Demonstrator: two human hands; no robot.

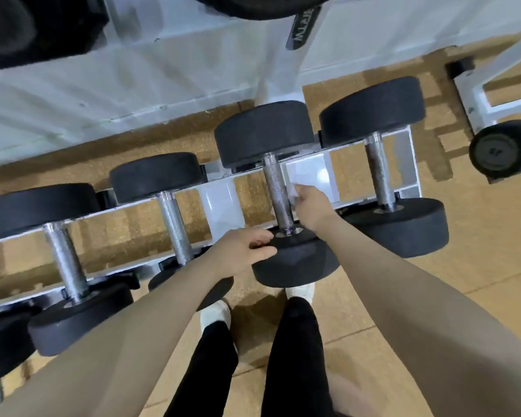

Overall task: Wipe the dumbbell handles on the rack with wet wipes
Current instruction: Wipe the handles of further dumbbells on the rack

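Note:
Several black dumbbells with knurled steel handles lie across a white rack (223, 194). My left hand (242, 251) holds the near head (295, 263) of the middle dumbbell, fingers curled over its top edge. My right hand (312, 206) pinches a white wet wipe (295, 191) just to the right of that dumbbell's handle (275, 191). The wipe sits beside the handle; contact cannot be told. A larger dumbbell's handle (379, 173) lies to the right, and two smaller handles (173, 227) (66, 260) lie to the left.
My legs in black trousers and white shoes (215, 314) stand on the tan floor right in front of the rack. Another dumbbell (500, 152) sits on a second white frame at the far right. A white wall base and dark equipment lie beyond the rack.

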